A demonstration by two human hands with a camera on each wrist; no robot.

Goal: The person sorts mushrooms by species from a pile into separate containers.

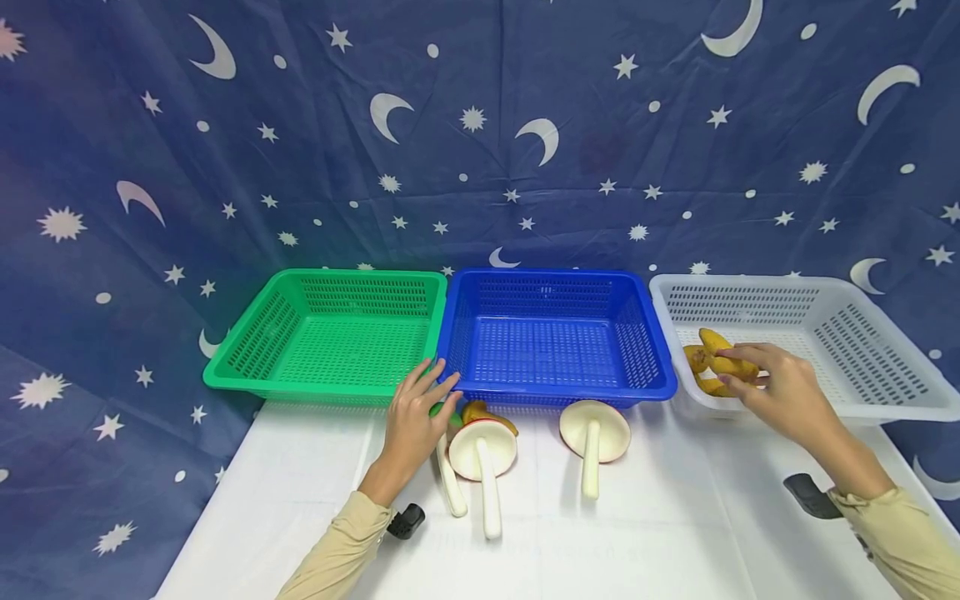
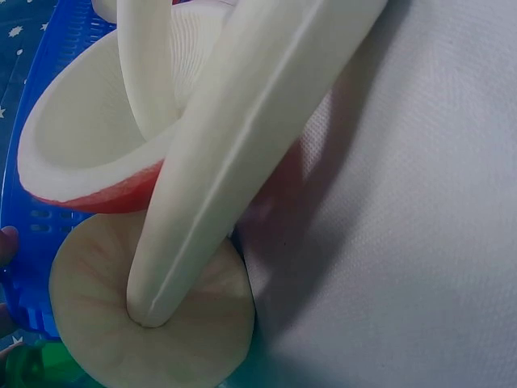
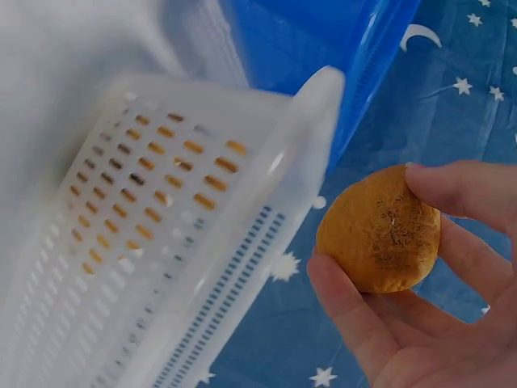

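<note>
My right hand (image 1: 787,392) pinches a yellow fruit (image 3: 384,230) with a brown-speckled patch, thumb on one side and fingers on the other. In the head view it is over the near left corner of the white basket (image 1: 892,408), where more yellow fruits (image 1: 696,358) show. My left hand (image 1: 415,421), fingers loosely spread, hovers by the near rims of the green basket (image 1: 300,388) and blue basket (image 1: 555,393). Under and beside it are a pale mushroom stem (image 1: 452,487), a red-rimmed mushroom (image 1: 487,479) and a yellow-brown item (image 1: 491,414), partly hidden.
Another upturned mushroom (image 1: 592,446) lies before the blue basket. The three baskets stand in a row at the back of the white-covered table (image 1: 600,550). A dark blue cloth (image 1: 450,167) with moons and stars hangs behind them.
</note>
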